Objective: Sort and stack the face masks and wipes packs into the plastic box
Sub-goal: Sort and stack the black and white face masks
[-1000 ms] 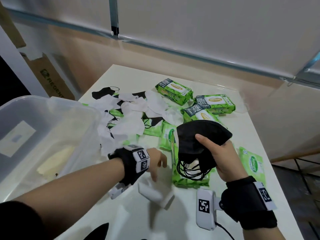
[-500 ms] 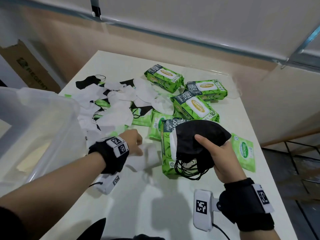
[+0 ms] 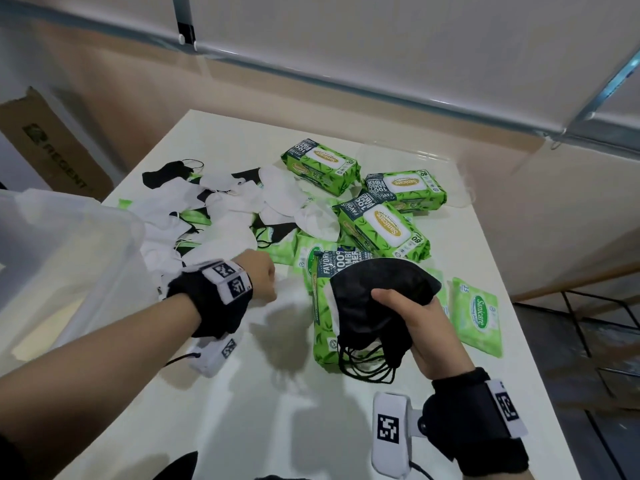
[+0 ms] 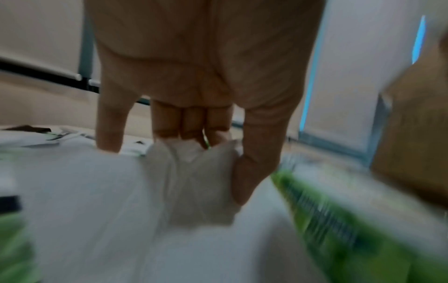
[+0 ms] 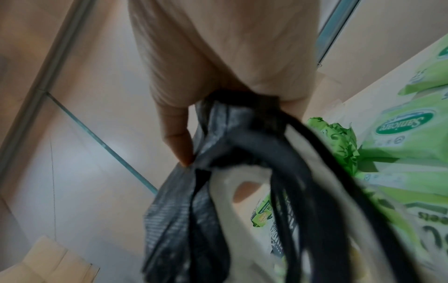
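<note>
- The left hand [image 3: 261,280] is now reaching deeper into the pile than a second ago, when it was pawing at a white mask near the table's front edge.
- The left wrist view shows that hand bunching a white mask [image 4: 194,172] between curled fingers [image 4: 191,124] and thumb — it is gripping, not just touching.
- The right hand [image 3: 420,327] is keeping its clamp on a bundle of black masks [image 3: 377,299], thumb pressing on top, ear loops dangling below; the bundle is hovering over a green wipes pack [image 3: 323,327] lying on the table [image 3: 277,427].
- The plastic box [image 3: 69,258] is sitting at the left, beside the heap of white masks [image 3: 221,216]; its contents are too hazy to read.
- More wipes packs [image 3: 382,228] are lying scattered at the far side.
- Sorting by colour looks well under way, one colour per hand, but most of the stock is not boxed yet.
</note>
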Tool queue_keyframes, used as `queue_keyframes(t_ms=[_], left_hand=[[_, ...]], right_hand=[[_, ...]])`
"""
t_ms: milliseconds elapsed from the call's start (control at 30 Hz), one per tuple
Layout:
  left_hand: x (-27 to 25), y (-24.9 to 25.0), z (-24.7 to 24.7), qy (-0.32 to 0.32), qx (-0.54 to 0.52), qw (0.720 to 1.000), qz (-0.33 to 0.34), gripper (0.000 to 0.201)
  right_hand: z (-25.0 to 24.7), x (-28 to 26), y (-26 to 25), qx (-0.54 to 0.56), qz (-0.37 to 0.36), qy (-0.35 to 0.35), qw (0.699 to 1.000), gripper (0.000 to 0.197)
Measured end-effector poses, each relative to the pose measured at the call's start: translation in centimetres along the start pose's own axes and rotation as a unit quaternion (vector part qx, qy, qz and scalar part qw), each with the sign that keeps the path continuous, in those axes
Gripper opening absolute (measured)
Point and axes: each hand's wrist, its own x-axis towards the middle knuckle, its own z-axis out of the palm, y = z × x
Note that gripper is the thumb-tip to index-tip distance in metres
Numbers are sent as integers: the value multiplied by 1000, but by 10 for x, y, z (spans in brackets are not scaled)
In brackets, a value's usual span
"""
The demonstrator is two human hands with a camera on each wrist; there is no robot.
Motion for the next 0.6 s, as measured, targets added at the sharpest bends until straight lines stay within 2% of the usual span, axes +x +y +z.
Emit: queue_keyframes(t_ms=[67, 133, 200, 300, 367, 400, 500, 600], left_hand=[[-13, 10, -21, 41, -104, 994, 16, 19], [-28, 18, -40, 53, -202, 977, 47, 25], [-43, 21, -51, 27, -301, 950, 83, 31], [-58, 19, -57, -24, -440, 889, 124, 32], [-63, 15, -56, -43, -474, 868, 145, 44], [-65, 13, -56, -47, -480, 863, 152, 43], [-67, 8, -54, -58, -508, 845, 158, 26], [-69, 5, -53, -62, -543, 822, 161, 22]], right_hand=[[4, -2, -1, -16, -3, -16, 1000, 23], [9, -5, -4, -34, -11, -33, 999, 23], [14, -8, -9, -44, -18, -44, 998, 19], [21, -10, -14, -53, -20, -46, 997, 26], [27, -12, -16, -59, -17, -44, 997, 26], [30, -14, -17, -57, -18, -43, 997, 22], [38, -19, -15, -40, -31, -33, 998, 19], [41, -23, -16, -28, -57, -6, 998, 25]])
